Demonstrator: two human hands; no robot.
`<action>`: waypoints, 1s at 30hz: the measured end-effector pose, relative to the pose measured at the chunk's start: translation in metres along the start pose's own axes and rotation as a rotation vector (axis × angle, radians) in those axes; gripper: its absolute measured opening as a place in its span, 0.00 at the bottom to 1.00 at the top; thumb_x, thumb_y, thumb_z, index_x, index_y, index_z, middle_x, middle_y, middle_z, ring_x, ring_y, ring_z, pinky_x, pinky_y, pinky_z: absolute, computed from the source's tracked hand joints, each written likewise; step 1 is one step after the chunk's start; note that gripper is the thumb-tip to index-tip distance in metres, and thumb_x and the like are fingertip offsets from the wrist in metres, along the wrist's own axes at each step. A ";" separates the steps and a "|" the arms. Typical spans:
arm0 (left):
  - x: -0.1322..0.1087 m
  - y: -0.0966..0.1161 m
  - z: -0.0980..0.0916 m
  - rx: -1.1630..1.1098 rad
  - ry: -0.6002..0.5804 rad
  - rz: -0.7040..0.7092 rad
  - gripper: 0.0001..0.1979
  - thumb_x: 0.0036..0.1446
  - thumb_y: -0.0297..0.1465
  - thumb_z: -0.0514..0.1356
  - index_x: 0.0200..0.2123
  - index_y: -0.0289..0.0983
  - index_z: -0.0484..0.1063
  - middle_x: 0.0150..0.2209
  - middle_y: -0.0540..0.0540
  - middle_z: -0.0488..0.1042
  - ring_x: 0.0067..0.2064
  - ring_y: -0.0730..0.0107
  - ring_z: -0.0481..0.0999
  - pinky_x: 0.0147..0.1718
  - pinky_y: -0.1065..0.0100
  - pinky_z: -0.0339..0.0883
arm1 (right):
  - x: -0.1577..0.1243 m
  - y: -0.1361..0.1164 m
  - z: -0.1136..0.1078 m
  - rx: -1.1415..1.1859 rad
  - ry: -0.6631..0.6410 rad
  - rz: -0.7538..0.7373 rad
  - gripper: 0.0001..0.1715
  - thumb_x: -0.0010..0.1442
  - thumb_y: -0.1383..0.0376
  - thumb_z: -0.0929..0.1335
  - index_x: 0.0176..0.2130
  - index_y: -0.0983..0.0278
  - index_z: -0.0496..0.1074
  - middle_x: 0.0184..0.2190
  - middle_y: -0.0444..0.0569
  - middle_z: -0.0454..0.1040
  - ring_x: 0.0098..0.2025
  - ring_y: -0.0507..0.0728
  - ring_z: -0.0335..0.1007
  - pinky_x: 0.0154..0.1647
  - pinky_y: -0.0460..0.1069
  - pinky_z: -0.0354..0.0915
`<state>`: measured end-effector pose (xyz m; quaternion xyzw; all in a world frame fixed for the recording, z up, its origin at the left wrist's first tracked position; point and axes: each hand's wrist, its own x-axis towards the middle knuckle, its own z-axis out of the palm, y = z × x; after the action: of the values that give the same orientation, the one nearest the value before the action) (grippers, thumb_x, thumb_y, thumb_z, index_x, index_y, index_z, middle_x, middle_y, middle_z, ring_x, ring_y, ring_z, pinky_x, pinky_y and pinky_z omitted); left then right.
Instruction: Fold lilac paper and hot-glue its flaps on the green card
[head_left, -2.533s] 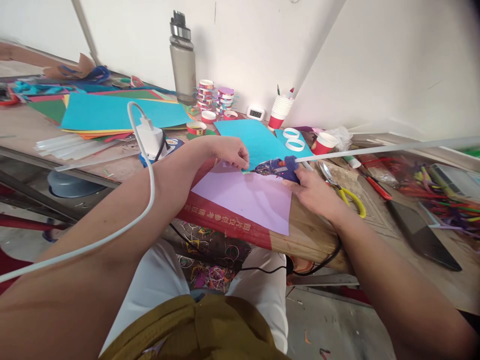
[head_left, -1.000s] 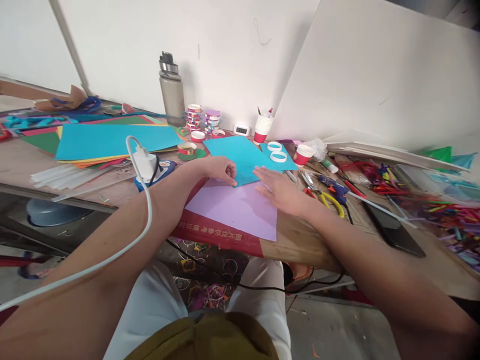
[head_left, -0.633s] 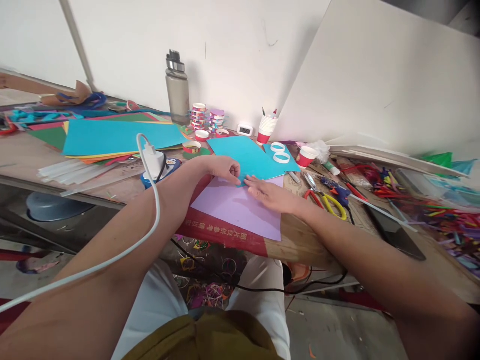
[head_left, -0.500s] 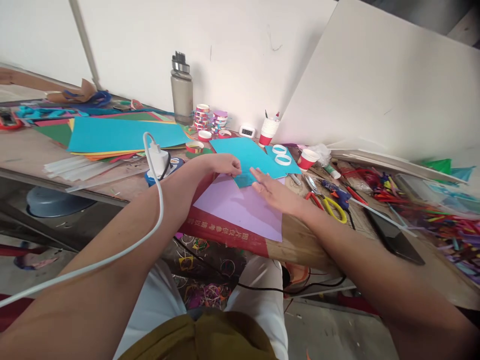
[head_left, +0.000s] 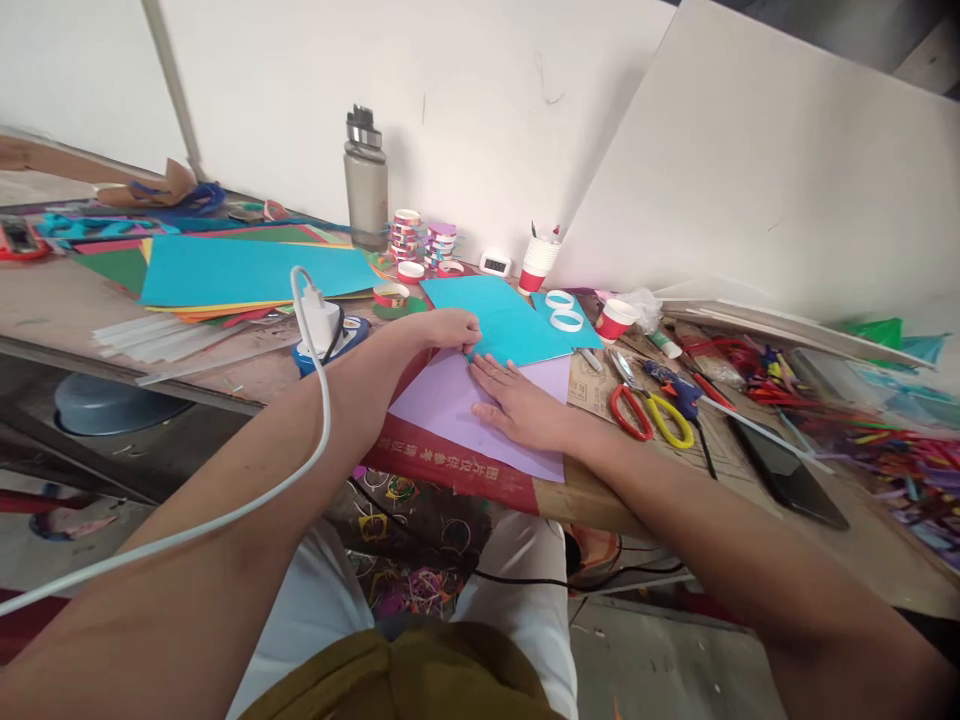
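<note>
A lilac paper sheet (head_left: 442, 410) lies on a red and wooden board (head_left: 465, 470) in front of me. A turquoise sheet (head_left: 502, 320) overlaps its far edge. My left hand (head_left: 450, 328) rests curled at that joint, fingertips pinching the turquoise sheet's near corner. My right hand (head_left: 517, 405) lies flat with fingers stretched out, pressing on the lilac sheet just below the joint. A blue glue gun (head_left: 671, 380) with a clear glue stick lies to the right, out of my hands.
Yellow-handled scissors (head_left: 667, 415) and red-handled scissors (head_left: 626, 410) lie right of the board, beside a black phone (head_left: 787, 470). Behind stand a grey bottle (head_left: 366, 185), tape rolls (head_left: 420, 240), paper cups (head_left: 540, 260), white rings (head_left: 562, 310). A white charger (head_left: 319, 320) and its cable cross my left arm.
My right hand put the glue gun down at the right, then came back and pressed flat on the paper, sliding from the turquoise edge down onto the lilac sheet. The left hand stayed.
</note>
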<state>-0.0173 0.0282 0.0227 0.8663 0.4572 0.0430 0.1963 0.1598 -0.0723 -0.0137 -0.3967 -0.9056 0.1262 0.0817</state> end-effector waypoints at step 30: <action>0.004 -0.015 0.003 0.050 0.500 -0.079 0.16 0.61 0.40 0.52 0.30 0.36 0.72 0.30 0.46 0.75 0.33 0.65 0.72 0.29 0.68 0.58 | 0.001 0.032 -0.020 -0.500 0.160 0.010 0.31 0.64 0.47 0.60 0.52 0.66 0.72 0.48 0.58 0.74 0.51 0.65 0.67 0.49 0.57 0.62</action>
<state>-0.0259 0.0380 0.0143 0.8148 0.5260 0.2370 0.0571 0.1867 -0.0472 -0.0039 -0.4178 -0.8973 -0.1331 0.0519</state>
